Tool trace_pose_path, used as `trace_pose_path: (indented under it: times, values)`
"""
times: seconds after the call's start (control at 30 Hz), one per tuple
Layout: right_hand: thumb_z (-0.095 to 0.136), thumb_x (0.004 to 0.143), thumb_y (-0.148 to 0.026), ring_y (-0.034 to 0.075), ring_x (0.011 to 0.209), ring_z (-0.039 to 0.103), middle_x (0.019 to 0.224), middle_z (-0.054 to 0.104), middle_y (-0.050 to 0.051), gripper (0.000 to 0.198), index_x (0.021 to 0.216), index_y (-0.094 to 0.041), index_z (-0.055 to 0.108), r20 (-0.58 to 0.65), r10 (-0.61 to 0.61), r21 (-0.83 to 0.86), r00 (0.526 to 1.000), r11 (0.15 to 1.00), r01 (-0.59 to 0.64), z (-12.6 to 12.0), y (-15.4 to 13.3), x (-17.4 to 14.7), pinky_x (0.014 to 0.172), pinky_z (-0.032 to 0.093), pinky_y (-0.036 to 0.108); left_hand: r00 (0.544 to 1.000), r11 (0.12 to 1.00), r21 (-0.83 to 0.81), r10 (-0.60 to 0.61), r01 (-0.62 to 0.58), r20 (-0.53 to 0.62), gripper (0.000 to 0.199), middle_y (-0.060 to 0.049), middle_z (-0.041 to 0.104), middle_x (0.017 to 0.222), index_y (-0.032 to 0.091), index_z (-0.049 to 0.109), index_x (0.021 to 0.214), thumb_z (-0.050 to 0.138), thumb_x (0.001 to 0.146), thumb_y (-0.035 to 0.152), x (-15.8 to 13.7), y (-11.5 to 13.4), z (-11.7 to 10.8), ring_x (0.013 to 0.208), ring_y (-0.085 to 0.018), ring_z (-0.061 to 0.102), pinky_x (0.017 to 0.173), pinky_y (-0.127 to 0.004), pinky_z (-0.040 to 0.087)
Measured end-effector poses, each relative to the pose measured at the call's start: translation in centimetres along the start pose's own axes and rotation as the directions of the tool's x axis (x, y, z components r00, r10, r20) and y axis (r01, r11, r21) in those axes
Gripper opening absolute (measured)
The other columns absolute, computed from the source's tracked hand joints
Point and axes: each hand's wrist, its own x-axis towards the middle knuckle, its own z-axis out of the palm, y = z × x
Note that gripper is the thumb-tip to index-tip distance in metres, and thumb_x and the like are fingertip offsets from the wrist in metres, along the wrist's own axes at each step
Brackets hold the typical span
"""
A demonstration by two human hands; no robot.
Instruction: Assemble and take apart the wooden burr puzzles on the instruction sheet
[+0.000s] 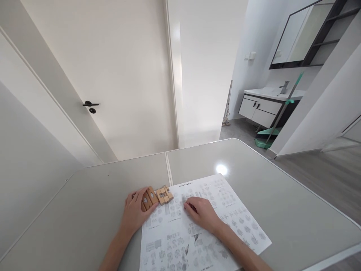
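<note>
My left hand (137, 207) rests at the upper left corner of a printed sheet, its fingers and thumb closed around flat brown wooden puzzle pieces (149, 199) with cut-out slots. Right beside them lies a lighter cluster of interlocked wooden blocks (164, 195), partly over the sheet's edge. The sheet of paper (175, 231) is covered in small grey diagrams of puzzle shapes. My right hand (201, 212) lies on the middle of it, fingers curled inward; whatever may be inside is hidden.
A pale grey table (279, 210) with a seam and light edging spreads under everything. Behind it stands a white door with a black handle (90, 104). At the back right are a washbasin cabinet (259, 107), a mirror (299, 34) and a green broom with a dustpan (262, 143).
</note>
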Motion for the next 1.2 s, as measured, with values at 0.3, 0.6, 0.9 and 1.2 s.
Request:
trace_pose_path:
  times: [0.3, 0.6, 0.9, 1.2]
  values:
    - [0.041, 0.103, -0.029, 0.016, 0.059, 0.052, 0.066, 0.059, 0.000, 0.036, 0.069, -0.022, 0.046, -0.010, 0.001, -0.007, 1.000, 1.000, -0.001, -0.16, 0.01, 0.06, 0.057, 0.032, 0.026, 0.999, 0.999, 0.033, 0.021, -0.020, -0.029, 0.058, -0.007, 0.070, 0.126, 0.030, 0.056, 0.133, 0.068, 0.083, 0.056, 0.00, 0.48, -0.17, 0.120, -0.036, 0.055, 0.105, -0.052, 0.042]
    - [0.039, 0.103, -0.029, 0.016, 0.059, 0.053, 0.066, 0.060, 0.001, 0.035, 0.070, -0.021, 0.048, 0.012, 0.004, 0.002, 1.000, 1.000, -0.004, -0.33, -0.32, -0.07, 0.055, 0.032, 0.026, 0.999, 0.999, 0.009, 0.044, -0.044, -0.027, 0.057, -0.007, 0.069, 0.127, 0.029, 0.056, 0.133, 0.069, 0.084, 0.053, -0.35, 0.27, -0.28, 0.119, -0.034, 0.054, 0.098, -0.047, 0.050]
    - [0.038, 0.104, -0.033, 0.018, 0.061, 0.055, 0.069, 0.062, 0.002, 0.036, 0.072, -0.022, 0.051, 0.007, 0.020, 0.039, 1.000, 0.999, -0.021, -0.13, -0.19, -0.11, 0.058, 0.034, 0.027, 0.998, 0.999, 0.034, 0.042, -0.040, -0.047, 0.059, -0.005, 0.070, 0.125, 0.031, 0.056, 0.134, 0.072, 0.082, 0.054, -0.62, 0.06, 0.01, 0.119, -0.034, 0.055, 0.098, -0.048, 0.050]
    - [0.039, 0.102, -0.033, 0.016, 0.058, 0.049, 0.064, 0.055, 0.000, 0.036, 0.068, -0.022, 0.043, 0.019, 0.043, 0.032, 0.999, 0.999, -0.044, -0.24, -0.58, -0.36, 0.057, 0.031, 0.027, 0.996, 0.997, 0.012, 0.076, -0.076, -0.054, 0.060, -0.007, 0.070, 0.127, 0.029, 0.058, 0.134, 0.072, 0.081, 0.053, -0.79, 0.51, -0.24, 0.122, -0.034, 0.054, 0.102, -0.051, 0.047]
